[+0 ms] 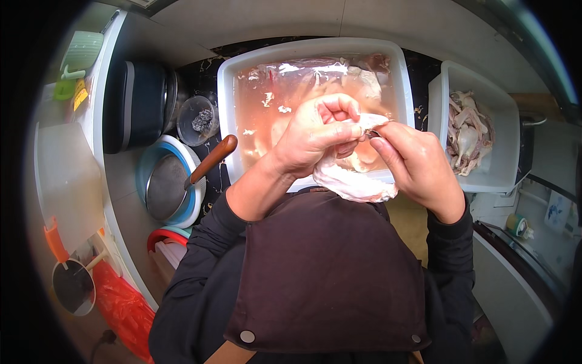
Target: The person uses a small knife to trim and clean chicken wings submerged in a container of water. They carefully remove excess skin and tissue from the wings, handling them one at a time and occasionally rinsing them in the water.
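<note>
My left hand (318,132) grips a pale piece of raw poultry (354,182), which looks like a neck or wing; its lower part hangs below the palm, over the near rim of a white plastic tub (225,100). At the piece's narrow tip, the thumb and index finger of my right hand (409,159) pinch together; what lies between them is too small to tell. The tub beneath holds cloudy pinkish water (254,118) with raw poultry parts and bits of fat in it.
To the right, a smaller white tub (504,136) holds raw poultry pieces (468,132). At the left are a round sieve (167,186) on a blue basin, a wooden handle (213,159) reaching to the big tub's rim, a clear container (198,120) with a metal scourer, and a dark bin-like container (141,107).
</note>
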The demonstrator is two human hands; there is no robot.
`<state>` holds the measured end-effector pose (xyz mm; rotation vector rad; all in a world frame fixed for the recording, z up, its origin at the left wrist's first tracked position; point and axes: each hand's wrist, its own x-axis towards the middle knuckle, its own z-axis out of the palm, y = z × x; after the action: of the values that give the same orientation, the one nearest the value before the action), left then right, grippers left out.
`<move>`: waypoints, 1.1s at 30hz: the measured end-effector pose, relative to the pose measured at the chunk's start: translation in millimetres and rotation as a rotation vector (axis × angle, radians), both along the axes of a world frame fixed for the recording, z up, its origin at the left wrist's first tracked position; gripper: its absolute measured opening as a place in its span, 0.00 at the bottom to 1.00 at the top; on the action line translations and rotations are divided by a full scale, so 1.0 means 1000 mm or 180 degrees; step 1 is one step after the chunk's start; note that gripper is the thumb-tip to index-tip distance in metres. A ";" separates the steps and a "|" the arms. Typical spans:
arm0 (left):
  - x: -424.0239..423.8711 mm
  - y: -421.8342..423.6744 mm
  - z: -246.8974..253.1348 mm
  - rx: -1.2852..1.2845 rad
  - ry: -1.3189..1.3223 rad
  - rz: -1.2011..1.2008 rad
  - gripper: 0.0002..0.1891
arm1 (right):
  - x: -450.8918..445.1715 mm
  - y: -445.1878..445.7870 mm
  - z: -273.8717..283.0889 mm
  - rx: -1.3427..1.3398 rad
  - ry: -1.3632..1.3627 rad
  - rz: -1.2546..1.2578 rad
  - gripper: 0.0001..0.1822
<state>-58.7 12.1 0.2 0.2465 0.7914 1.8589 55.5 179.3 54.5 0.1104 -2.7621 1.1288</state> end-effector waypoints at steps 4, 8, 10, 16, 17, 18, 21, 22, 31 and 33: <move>-0.001 0.000 0.001 -0.0008 -0.0012 -0.0049 0.09 | 0.000 0.000 0.000 -0.0028 0.0019 -0.0018 0.05; -0.001 0.000 0.001 0.0009 -0.0046 -0.0073 0.09 | -0.002 0.000 -0.001 -0.0014 0.0030 -0.0017 0.05; -0.002 0.000 0.001 0.0050 -0.0061 -0.0072 0.09 | -0.002 0.000 0.001 -0.0041 -0.0037 -0.0034 0.05; -0.003 0.000 -0.001 0.0081 -0.0047 -0.0124 0.10 | -0.002 0.000 0.003 -0.0097 -0.0113 0.0019 0.05; -0.003 0.000 -0.001 0.0095 -0.0048 -0.0141 0.10 | -0.002 0.000 0.003 -0.0090 -0.0135 0.0032 0.05; -0.003 -0.001 -0.002 0.0087 -0.0046 -0.0144 0.10 | -0.002 0.000 0.003 -0.0097 -0.0135 0.0034 0.05; -0.004 -0.001 -0.002 0.0063 -0.0038 -0.0165 0.10 | -0.003 0.000 0.003 -0.0103 -0.0133 0.0048 0.05; -0.004 -0.001 -0.001 0.0055 -0.0034 -0.0179 0.10 | -0.002 0.000 0.003 -0.0095 -0.0134 0.0057 0.05; -0.003 0.000 -0.004 0.0103 -0.0034 -0.0193 0.08 | -0.003 0.000 0.001 -0.0228 -0.0177 0.0116 0.04; -0.003 0.000 -0.004 0.0085 -0.0032 -0.0186 0.08 | -0.003 -0.001 0.000 -0.0273 -0.0151 0.0096 0.04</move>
<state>-61.3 12.1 -4.0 0.2743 0.7454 1.8154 52.1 178.0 54.6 0.1167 -2.7568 1.2716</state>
